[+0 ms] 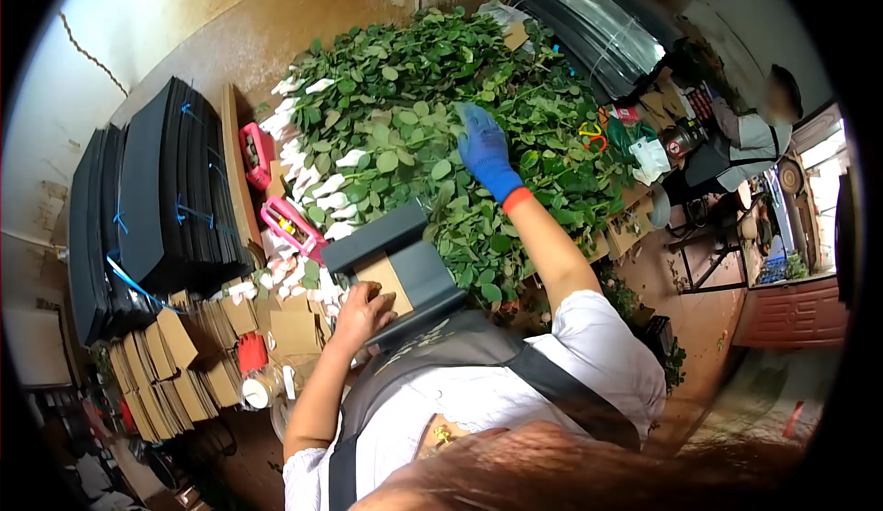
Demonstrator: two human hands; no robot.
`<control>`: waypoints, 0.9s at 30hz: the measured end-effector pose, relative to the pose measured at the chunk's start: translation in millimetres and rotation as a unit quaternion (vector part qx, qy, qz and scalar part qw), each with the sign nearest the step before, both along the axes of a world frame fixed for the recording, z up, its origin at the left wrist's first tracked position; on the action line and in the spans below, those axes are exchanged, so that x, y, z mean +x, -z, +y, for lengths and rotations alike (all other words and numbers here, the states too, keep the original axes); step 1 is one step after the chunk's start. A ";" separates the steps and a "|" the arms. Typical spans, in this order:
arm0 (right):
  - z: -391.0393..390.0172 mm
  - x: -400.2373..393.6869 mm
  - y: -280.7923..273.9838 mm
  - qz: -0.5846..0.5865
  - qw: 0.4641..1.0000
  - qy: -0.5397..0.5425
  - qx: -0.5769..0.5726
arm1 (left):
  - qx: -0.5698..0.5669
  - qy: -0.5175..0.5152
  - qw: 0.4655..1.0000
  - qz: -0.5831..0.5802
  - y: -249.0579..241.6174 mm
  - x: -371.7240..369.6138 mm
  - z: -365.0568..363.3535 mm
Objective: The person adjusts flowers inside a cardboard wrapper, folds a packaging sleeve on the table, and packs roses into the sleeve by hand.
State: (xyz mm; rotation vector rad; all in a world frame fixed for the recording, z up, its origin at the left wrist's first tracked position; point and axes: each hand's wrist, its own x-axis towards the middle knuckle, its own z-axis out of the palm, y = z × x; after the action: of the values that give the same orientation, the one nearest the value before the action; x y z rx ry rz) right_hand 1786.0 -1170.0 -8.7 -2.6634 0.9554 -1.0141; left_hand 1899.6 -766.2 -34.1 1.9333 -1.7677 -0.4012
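My right hand (487, 149), in a blue glove with a red cuff, reaches out over a wide heap of leafy green stems (432, 79); its fingers are extended and seem to touch the leaves. My bare left hand (365, 313) rests at the near edge of a dark grey folded sheet (425, 267), its fingers bent over a brown cardboard piece (382, 275) lying in it. Whether those fingers grip the cardboard is unclear. White wrapped flower heads (333, 191) line the left side of the heap.
Tall stacks of dark sheets (170, 189) stand at the left above piled cardboard pieces (175, 364). Pink-handled tools (292, 226) lie beside the white heads. Scissors (593, 136) with yellow and red handles rest on the leaves. Another person (759, 138) sits at the right.
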 end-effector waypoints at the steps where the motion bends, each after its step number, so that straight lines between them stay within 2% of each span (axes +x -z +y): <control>1: -15.5 4.6 10.3 0.086 0.992 0.078 -0.051 | -0.007 -0.002 1.000 0.001 2.0 0.3 0.5; 4: -46.4 12.2 24.7 0.350 0.937 -0.007 -0.008 | 0.002 -0.016 1.000 0.017 -5.2 -2.1 0.1; 5: -50.4 15.1 23.5 0.254 0.966 -0.039 -0.028 | 0.007 -0.020 1.000 0.017 -8.0 -2.5 -0.6; 7: -33.9 8.2 -3.8 0.061 0.990 -0.108 -0.063 | 0.011 -0.035 0.999 0.029 -4.4 -2.5 0.0; 9: -6.7 -1.8 -45.9 0.076 0.979 -0.155 -0.112 | 0.014 -0.047 0.998 0.039 -3.5 -3.1 0.0; 11: 17.6 -12.3 -69.4 0.134 0.972 -0.184 -0.064 | 0.008 -0.052 0.997 0.056 -1.5 -2.1 0.3; 13: 9.1 -11.5 -80.2 0.089 0.973 -0.210 -0.029 | 0.012 -0.057 0.997 0.058 -2.2 -1.8 -0.4; 14: -1.4 -5.7 -88.9 0.027 0.971 -0.229 -0.053 | 0.009 -0.060 0.996 0.059 -3.2 -1.5 -1.6; 17: -51.5 33.1 -108.0 0.004 0.960 -0.205 -0.191 | 0.008 -0.061 0.997 0.055 -7.1 -1.6 -2.8; 19: -81.0 68.3 -117.2 0.102 0.939 0.001 -0.330 | 0.011 -0.060 0.997 0.054 -8.4 -2.6 -2.1; 21: -99.1 95.0 -101.0 0.272 0.955 0.048 -0.109 | 0.010 -0.059 0.997 0.054 -8.4 -0.7 -3.9; 22: -104.6 103.3 -85.6 0.352 0.934 0.068 0.003 | 0.007 -0.055 0.997 0.045 -8.3 0.0 -4.1; 24: -109.6 98.2 -25.6 0.449 0.890 -0.067 0.035 | 0.002 -0.067 0.996 0.057 -9.8 -1.5 -5.3; 26: -102.7 83.4 29.7 0.484 0.859 -0.139 -0.095 | 0.001 -0.068 0.996 0.062 -9.6 -1.0 -3.4; 27: -101.0 77.0 37.6 0.459 0.872 -0.161 -0.058 | 0.001 -0.066 0.996 0.060 -7.8 -0.3 -2.3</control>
State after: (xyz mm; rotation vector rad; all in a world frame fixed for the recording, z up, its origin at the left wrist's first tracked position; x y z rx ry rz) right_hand 1863.0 -1271.0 -46.3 -3.2547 0.4836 0.3493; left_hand 1899.3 -768.6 -26.2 1.9719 -1.5541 -0.4626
